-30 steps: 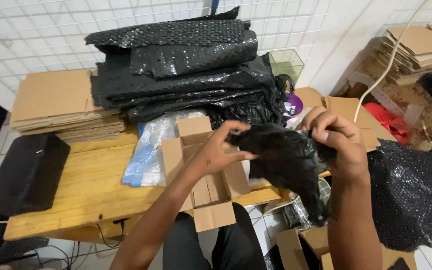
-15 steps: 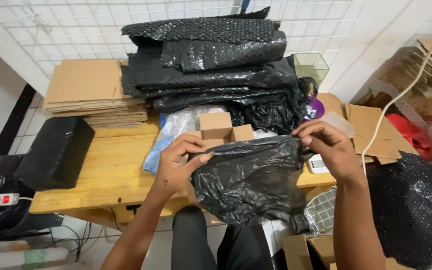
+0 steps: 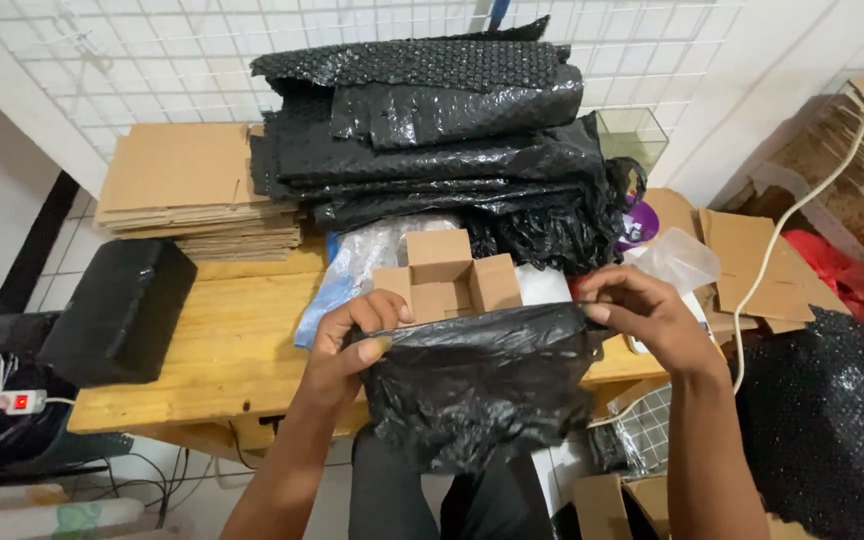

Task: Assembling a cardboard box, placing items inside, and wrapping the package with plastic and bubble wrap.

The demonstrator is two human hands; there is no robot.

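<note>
Above table [image 3: 222,350] — 1 black bag [image 3: 472,390] | 2 hands: left hand [image 3: 347,345], right hand [image 3: 642,315] | fingers pinching bag rim | 1 open carton [image 3: 447,275]

Packing room: stacked flat cartons [image 3: 187,195], bubble wrap [image 3: 432,120]

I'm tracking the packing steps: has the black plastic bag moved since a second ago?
Yes. The black plastic bag went from a bunch right of the open cardboard box to spread flat in front of it.
</note>
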